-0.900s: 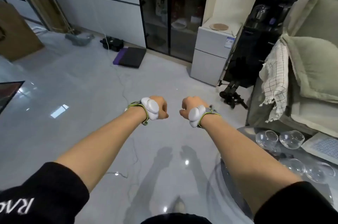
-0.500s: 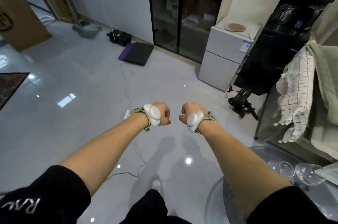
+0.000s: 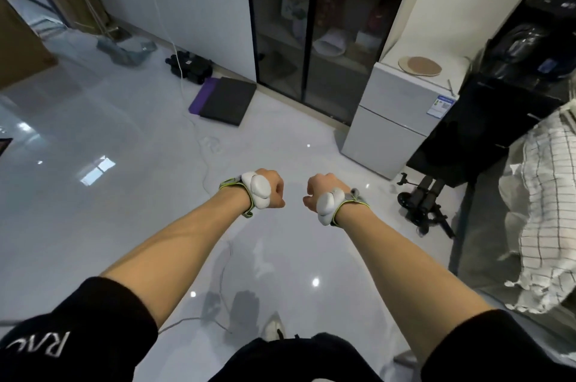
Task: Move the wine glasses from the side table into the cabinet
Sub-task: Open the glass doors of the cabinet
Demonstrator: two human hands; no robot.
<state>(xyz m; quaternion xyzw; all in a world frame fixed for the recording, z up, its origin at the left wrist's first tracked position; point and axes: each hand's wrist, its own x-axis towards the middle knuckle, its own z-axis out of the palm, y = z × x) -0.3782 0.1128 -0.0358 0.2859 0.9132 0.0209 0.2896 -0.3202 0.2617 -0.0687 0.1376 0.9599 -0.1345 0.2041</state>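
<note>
My left hand (image 3: pixel 270 188) and my right hand (image 3: pixel 324 191) are held out in front of me above the floor, both closed into fists with nothing in them. Each wrist carries a white strap-on device. The glass-door cabinet (image 3: pixel 311 23) with black frames stands ahead at the far wall, its doors closed and shelves of items visible behind the glass. No wine glasses and no side table are in view now.
A small white fridge (image 3: pixel 396 120) stands right of the cabinet, with a black appliance (image 3: pixel 511 76) beside it. A purple-and-black mat (image 3: pixel 224 99), a white cable (image 3: pixel 199 132) and a black tripod (image 3: pixel 424 201) lie on the glossy floor. A checked cloth (image 3: pixel 542 219) hangs at right.
The view has swung left and moved toward the cabinet; the glass side table with the wine glasses has slipped out of frame at lower right. Both fists stay closed.
</note>
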